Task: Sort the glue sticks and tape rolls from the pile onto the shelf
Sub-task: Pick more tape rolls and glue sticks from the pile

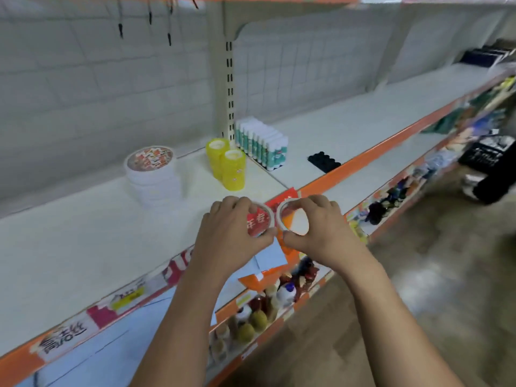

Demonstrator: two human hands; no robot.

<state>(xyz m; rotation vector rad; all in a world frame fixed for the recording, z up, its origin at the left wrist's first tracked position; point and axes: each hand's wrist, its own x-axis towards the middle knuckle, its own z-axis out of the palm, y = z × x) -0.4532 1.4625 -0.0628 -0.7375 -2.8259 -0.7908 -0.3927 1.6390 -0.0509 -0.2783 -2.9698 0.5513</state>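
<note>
Left hand (229, 227) is curled around a tape roll (258, 222) with a red printed insert, pinched across its rim between thumb and fingers. The right hand (321, 227) pinches a second tape roll (280, 219) in the same way, its open core turned toward the camera. Both rolls are held side by side, nearly touching, just above the front edge of the shelf (83, 247). Rim grips of this kind are judged to leave the flat faces free, so that each roll can be set down flat on a stack.

Sorted stock is grouped toward the back edge of the shelf. A stack of white tape rolls (152, 177) stands left of the slotted upright (229, 93). Two columns of yellow tape rolls (229, 166) stand between that stack and a block of upright glue sticks (262, 143), which is set at the base of the upright. A black tray (324, 162) lies near the front edge, right of the glue sticks. Like items are grouped together, which suggests the held rolls are destined for the white stack.

The shelf surface is pale and bordered by an orange front strip (377, 152). A wire-grid back panel (97, 79) is fitted behind. A lower shelf with bottles (251, 317) and a glossy floor (418, 303) are visible below.
</note>
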